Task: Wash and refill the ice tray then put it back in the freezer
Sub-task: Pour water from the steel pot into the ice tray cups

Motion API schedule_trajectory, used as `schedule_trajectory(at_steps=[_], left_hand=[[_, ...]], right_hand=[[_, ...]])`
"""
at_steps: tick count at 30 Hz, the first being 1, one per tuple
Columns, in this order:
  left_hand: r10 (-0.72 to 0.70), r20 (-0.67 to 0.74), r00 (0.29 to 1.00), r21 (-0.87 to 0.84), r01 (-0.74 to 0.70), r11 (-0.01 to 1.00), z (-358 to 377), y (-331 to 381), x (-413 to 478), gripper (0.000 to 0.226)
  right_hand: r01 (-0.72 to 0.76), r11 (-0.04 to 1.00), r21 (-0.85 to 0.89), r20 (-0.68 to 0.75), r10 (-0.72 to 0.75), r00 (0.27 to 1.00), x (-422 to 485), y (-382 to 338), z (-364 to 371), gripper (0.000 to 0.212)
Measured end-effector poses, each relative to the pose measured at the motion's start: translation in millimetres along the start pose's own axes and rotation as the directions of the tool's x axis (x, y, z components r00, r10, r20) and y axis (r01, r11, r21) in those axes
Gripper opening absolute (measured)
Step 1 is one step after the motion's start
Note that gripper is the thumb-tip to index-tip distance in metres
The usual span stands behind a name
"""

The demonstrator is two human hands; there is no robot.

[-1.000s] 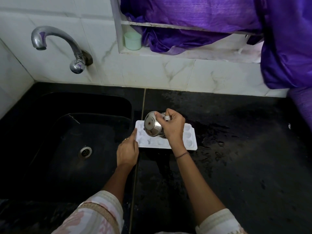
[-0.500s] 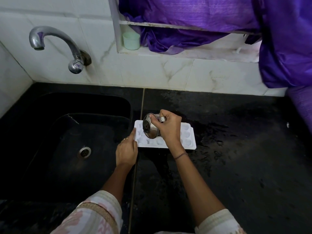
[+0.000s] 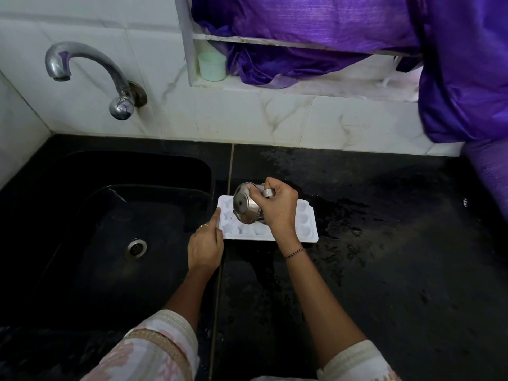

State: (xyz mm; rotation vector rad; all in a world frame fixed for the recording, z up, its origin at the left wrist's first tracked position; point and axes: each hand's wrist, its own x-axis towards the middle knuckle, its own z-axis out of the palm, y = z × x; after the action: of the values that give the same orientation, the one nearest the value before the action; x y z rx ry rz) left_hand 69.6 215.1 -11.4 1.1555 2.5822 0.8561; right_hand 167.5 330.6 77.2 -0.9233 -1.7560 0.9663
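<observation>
Two hands are working just right of the sink [image 3: 110, 188]: the right hand [image 3: 277, 207], grip closed round a tilted steel cup [image 3: 244, 206], is pouring over the ice tray [image 3: 305, 226] on the worktop [image 3: 384, 257], the left hand [image 3: 204, 247], grip loose, is bracing the tray's sink-side edge, and a steeper tilt is probably risking overflow.

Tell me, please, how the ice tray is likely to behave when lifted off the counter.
The ice tray looks like thin plastic, so it may flex and spill if lifted by one end. The counter is wet, so it probably slides easily.
</observation>
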Motion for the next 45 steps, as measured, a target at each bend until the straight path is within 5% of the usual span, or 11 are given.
schedule_trajectory(at_steps=[12,45], left_hand=[[0.01,-0.002,1.0,0.025,-0.01,1.0,0,-1,1,0.053],[0.032,-0.043,0.999,-0.01,-0.032,0.999,-1,2,-2,0.043]], right_hand=[[-0.261,0.923,0.284,-0.073,0.292,0.954,5,7,-18,0.054],[0.1,0.987,-0.13,0.03,-0.097,0.995,-10,11,-24,0.051]])
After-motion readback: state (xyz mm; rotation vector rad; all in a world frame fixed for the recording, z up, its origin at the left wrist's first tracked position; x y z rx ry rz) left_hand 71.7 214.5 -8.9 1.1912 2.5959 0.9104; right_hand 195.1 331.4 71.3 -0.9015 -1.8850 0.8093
